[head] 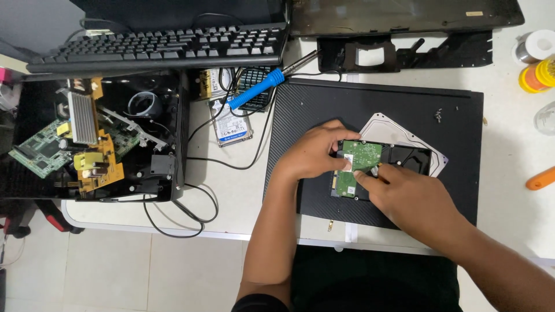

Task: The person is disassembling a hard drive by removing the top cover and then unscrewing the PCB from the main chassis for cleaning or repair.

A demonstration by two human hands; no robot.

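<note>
Left hand point(315, 153): fingers curling onto the near edge of a black hard drive point(378, 167), pinching its left side. Right hand point(407, 193): fingertips pressing on the drive's green circuit board point(355, 164); whether anything is pinched between them, cannot tell. Drive is lying between both hands, resting on a silver drive cover point(399, 132) and a black mat point(324, 104). Beyond the left hand: blue soldering iron point(257, 89), black keyboard point(162, 49). Far left of it: opened device chassis point(98, 138).
</note>
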